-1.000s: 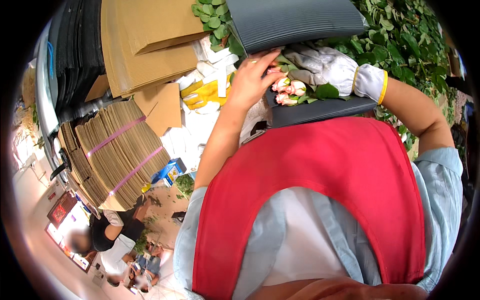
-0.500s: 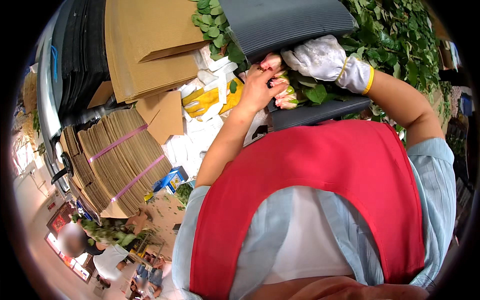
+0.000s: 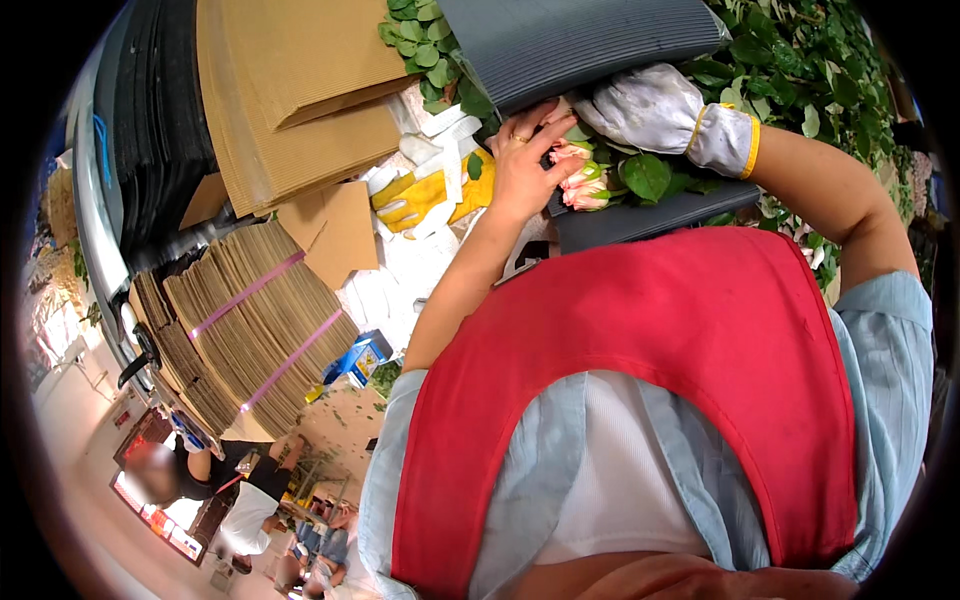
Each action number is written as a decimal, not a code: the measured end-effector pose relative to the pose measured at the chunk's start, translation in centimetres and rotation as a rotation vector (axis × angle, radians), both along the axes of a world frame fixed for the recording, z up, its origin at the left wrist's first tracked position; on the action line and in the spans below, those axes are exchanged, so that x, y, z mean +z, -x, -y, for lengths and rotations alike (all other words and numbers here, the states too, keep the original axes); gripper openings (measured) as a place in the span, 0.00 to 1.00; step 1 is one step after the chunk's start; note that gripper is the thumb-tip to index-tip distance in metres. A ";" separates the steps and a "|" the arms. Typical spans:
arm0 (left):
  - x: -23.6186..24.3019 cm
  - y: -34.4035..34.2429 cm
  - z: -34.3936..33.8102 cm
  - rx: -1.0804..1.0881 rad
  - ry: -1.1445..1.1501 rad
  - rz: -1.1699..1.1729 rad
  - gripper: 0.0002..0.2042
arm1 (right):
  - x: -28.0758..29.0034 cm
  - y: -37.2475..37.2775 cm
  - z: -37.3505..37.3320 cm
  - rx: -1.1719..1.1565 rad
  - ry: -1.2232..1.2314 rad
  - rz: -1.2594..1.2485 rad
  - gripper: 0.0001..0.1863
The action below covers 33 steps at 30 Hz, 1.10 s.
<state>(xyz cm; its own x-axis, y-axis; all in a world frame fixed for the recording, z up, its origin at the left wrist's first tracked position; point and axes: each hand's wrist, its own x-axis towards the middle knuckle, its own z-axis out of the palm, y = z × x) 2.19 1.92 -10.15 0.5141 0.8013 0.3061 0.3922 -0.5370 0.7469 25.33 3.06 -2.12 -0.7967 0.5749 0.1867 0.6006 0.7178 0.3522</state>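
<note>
A bunch of pink roses (image 3: 584, 183) with green leaves lies on dark grey corrugated sheet (image 3: 655, 222), whose far part (image 3: 590, 50) folds up behind the blooms. My bare left hand (image 3: 522, 165), with a ring on one finger, curls around the left side of the rose heads, its thumb against a bloom. My right hand (image 3: 640, 108) wears a white glove with yellow trim. It lies palm down over the bunch by the blooms, fingers together and curved. Its fingertips and the farthest blooms are partly hidden.
Leafy stems (image 3: 790, 80) pile up at the right. Left of my hands lie yellow-and-white gloves (image 3: 410, 200), brown corrugated sheets (image 3: 300, 70) and strapped cardboard stacks (image 3: 255, 315). Black sheets (image 3: 160, 110) stand farther left, near a small blue box (image 3: 365, 355). People (image 3: 245, 490) are at lower left.
My left fingers have moved over the farthest bloom, which showed before and is now mostly covered. The gloved hand stays on the bunch. At lower left, a person's leafy bundle is out of sight.
</note>
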 end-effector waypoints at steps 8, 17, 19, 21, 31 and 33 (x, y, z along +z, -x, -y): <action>3.2 5.6 3.0 0.441 0.142 0.146 0.13 | 12.8 1.0 3.6 -0.380 0.386 -0.175 0.13; 3.3 0.5 3.1 0.159 0.160 0.151 0.16 | 3.4 4.1 -0.3 -0.533 0.652 0.049 0.12; 2.6 -0.1 2.9 0.078 0.112 0.073 0.20 | 3.4 4.1 -0.5 -0.541 0.724 -0.040 0.12; 1.4 0.2 3.1 0.116 0.114 0.031 0.22 | 2.8 2.0 -0.7 -0.381 0.811 -0.233 0.11; 0.1 0.8 3.2 0.115 0.273 -0.017 0.27 | 13.2 1.8 2.0 -0.586 0.930 0.551 0.15; 0.4 1.4 2.9 0.086 0.309 -0.044 0.27 | 15.2 4.2 1.5 -0.447 0.925 0.487 0.15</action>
